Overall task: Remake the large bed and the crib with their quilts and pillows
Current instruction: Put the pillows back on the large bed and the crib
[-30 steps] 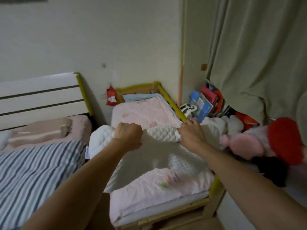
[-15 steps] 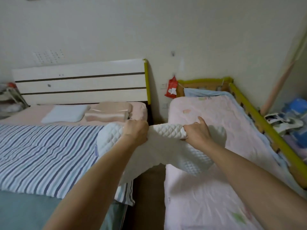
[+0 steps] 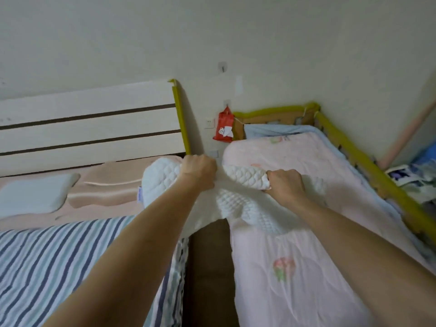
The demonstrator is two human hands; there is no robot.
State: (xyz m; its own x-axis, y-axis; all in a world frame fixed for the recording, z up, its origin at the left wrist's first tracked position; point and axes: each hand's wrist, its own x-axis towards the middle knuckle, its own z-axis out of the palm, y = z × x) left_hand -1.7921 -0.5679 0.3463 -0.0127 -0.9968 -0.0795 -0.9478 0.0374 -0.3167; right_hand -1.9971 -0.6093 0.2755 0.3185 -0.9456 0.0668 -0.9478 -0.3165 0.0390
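Observation:
A white quilted pad [image 3: 243, 199] hangs bunched over the gap between the two beds. My left hand [image 3: 199, 169] grips its upper edge, and my right hand [image 3: 284, 186] grips the same edge further right. On the right stands the crib [image 3: 368, 159] with a yellow-padded rail, covered by a pale pink quilt [image 3: 306, 251]; a blue pillow [image 3: 271, 131] lies at its head. The large bed [image 3: 89, 123] on the left has a white slatted headboard, a striped quilt [image 3: 59, 267], a beige pillow [image 3: 108, 187] and a pale blue pillow [image 3: 33, 197].
A red wipes packet [image 3: 224, 125] hangs on the wall between the two headboards. A dark gap of floor [image 3: 207, 267] separates the beds. Books and clutter [image 3: 415, 178] lie beyond the crib's right rail.
The view has swung left from the crib's foot toward both headboards. Both hands have kept hold of the white pad and carried it up toward the head ends, over the gap.

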